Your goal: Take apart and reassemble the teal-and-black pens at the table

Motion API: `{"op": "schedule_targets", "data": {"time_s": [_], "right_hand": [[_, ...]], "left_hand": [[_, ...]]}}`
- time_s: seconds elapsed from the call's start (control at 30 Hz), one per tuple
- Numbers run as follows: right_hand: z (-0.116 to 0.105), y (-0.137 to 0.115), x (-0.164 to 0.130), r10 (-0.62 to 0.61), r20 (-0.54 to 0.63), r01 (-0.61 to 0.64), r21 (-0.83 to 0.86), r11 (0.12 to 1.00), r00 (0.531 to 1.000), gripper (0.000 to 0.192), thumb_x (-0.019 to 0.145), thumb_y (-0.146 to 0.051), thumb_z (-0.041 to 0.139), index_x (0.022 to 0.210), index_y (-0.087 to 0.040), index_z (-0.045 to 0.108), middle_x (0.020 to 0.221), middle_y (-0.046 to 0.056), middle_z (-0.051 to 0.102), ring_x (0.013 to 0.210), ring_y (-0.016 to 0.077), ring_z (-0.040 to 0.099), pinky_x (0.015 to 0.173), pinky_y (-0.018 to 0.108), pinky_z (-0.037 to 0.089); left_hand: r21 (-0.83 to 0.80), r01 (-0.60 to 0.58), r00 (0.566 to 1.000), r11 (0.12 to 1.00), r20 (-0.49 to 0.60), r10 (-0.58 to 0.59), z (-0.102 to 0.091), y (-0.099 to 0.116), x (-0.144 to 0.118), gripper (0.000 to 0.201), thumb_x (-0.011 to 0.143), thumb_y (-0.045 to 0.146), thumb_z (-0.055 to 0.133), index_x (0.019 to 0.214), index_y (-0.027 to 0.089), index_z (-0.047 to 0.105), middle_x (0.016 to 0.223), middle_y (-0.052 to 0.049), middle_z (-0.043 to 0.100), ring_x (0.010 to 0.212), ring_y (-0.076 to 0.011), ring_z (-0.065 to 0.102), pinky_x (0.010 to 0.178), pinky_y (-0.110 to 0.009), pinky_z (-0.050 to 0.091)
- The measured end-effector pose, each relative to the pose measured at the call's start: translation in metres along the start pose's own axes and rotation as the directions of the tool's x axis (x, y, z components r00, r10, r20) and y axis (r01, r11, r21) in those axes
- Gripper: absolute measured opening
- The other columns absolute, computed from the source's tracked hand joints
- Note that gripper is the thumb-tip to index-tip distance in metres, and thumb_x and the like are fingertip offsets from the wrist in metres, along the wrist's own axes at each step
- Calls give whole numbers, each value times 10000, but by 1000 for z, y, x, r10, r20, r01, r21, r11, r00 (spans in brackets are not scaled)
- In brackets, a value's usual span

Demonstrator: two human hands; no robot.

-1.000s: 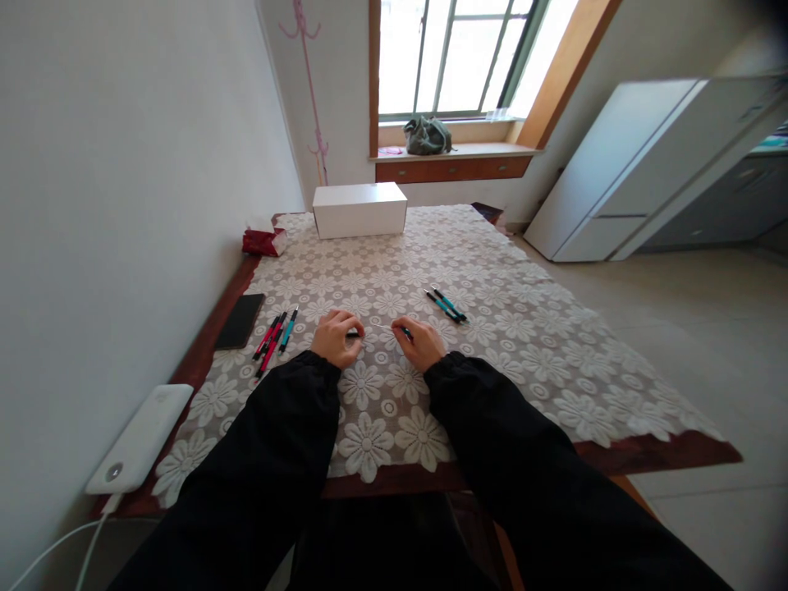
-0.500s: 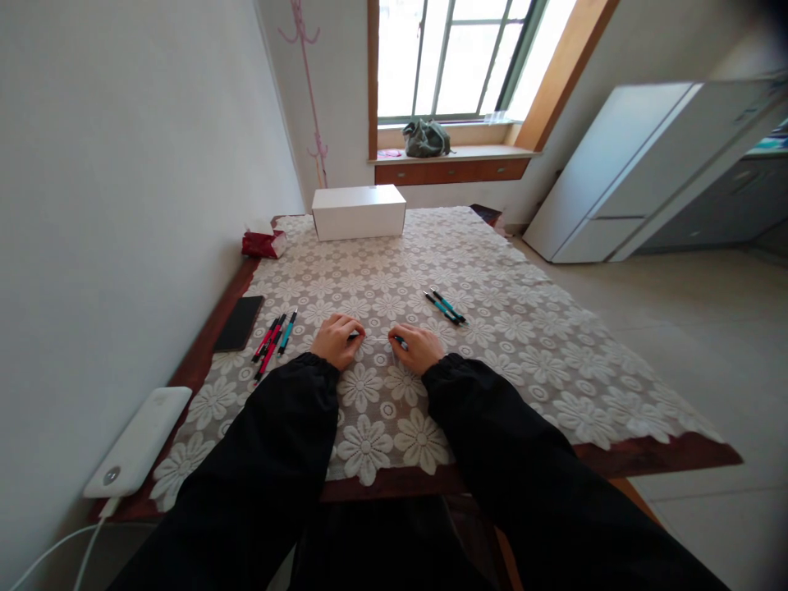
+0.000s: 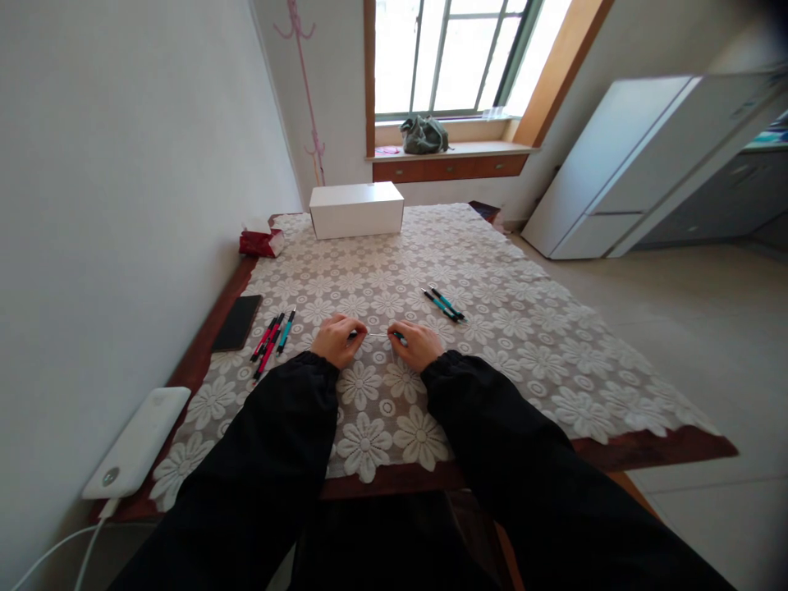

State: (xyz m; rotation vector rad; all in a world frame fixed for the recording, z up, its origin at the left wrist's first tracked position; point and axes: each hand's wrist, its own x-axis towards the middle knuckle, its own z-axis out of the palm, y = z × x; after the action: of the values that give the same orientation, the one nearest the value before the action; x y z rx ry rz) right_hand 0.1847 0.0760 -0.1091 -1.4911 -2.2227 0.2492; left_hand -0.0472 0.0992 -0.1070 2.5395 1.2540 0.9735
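- You sit at a table (image 3: 621, 450) of dark wood, covered almost to its edges by a white lace cloth (image 3: 468, 271) with a flower pattern.
- The table's left edge runs along a plain white wall; ahead of you a window (image 3: 449, 53) lets in bright daylight, and a grey-green bag (image 3: 423, 135) lies on its wooden sill.
- To your right the floor is pale tile, and a white cabinet (image 3: 621, 168) stands past the table's far right corner.
- Your left hand (image 3: 337, 339) and right hand (image 3: 419, 345) rest on the cloth near you, close together, each curled with its fingertips pinched on one end of a pen (image 3: 377, 334).
- That pen lies between the two hands; a thin pale stretch of it shows in the gap, a dark end at your left fingers and a teal end at your right.
- Just left of your left hand, a bunch of red and teal pens (image 3: 272, 335) lies on the cloth.
- Beyond your right hand, apart from it, two teal pens (image 3: 443, 304) lie side by side.
- A black phone (image 3: 237, 322) lies on the bare wood at the left edge, and a white power bank (image 3: 139, 443) with a cable sits nearer you.
- At the far end stand a white box (image 3: 356, 210) and a red packet (image 3: 259, 242).
- Your black sleeves (image 3: 271, 460) hide the near middle of the cloth.
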Motion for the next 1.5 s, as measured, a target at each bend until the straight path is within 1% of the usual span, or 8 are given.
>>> {"op": "schedule_targets", "data": {"time_s": [0.27,0.43,0.6,0.8,0.87,1.1,1.4,1.5], "right_hand": [[0,0,0,-6,-15,6,27,1000,1000,153,952,-304,535,996,-263,676,1006,32,718,850,190,636,738,281,423],[0,1,1,-14,-1,14,46,999,1000,148,948,-293,543,998,-259,678,1005,34,716,860,186,639,747,276,427],[2,1,0,-7,-14,7,38,999,1000,153,953,-304,539,1008,-262,676,1024,29,718,877,184,643,761,272,430],[0,0,0,3,-2,-3,36,999,1000,156,956,-300,528,1004,-261,671,1022,28,723,885,181,644,771,265,432],[-1,-1,0,7,-1,-7,32,999,1000,159,956,-297,524,1002,-259,671,1026,28,723,887,180,645,773,263,431],[0,-1,0,1,-5,-1,29,1000,1000,155,957,-298,527,1001,-259,670,1019,27,722,882,181,644,766,268,431],[-1,-1,0,-13,-1,13,41,999,1000,138,952,-294,541,989,-259,669,1000,28,720,851,182,638,728,270,427],[1,0,0,-23,-12,24,53,998,1000,137,955,-289,537,995,-252,663,1001,28,716,862,182,640,743,270,429]], "left_hand": [[-21,-20,1000,1000,-8,20,1,1,-1,78,883,256,636,889,219,705,900,-51,730,946,-224,642,918,-388,492],[-27,-2,999,1000,-32,1,1,1,-1,75,880,250,643,887,226,713,896,-46,731,957,-226,645,927,-392,492],[-48,-2,1000,999,-21,1,1,0,-1,86,884,264,640,886,223,716,905,-48,737,963,-227,651,925,-393,499],[-49,61,996,997,-62,-64,0,2,-1,106,861,248,662,953,225,708,895,-41,742,975,-231,659,970,-416,489],[-57,67,995,996,-67,-70,-1,3,-1,115,859,244,664,965,225,703,888,-36,743,975,-231,662,969,-417,493],[-85,48,997,995,-51,-52,-2,5,0,112,851,231,657,952,226,706,892,-40,734,963,-222,666,951,-394,519],[-93,35,998,995,-57,-40,-1,4,0,112,851,228,659,950,224,710,895,-41,738,963,-224,671,939,-398,526],[-96,23,998,995,-50,-28,0,4,0,99,850,231,668,940,219,710,898,-40,738,951,-220,672,942,-401,524]]}}
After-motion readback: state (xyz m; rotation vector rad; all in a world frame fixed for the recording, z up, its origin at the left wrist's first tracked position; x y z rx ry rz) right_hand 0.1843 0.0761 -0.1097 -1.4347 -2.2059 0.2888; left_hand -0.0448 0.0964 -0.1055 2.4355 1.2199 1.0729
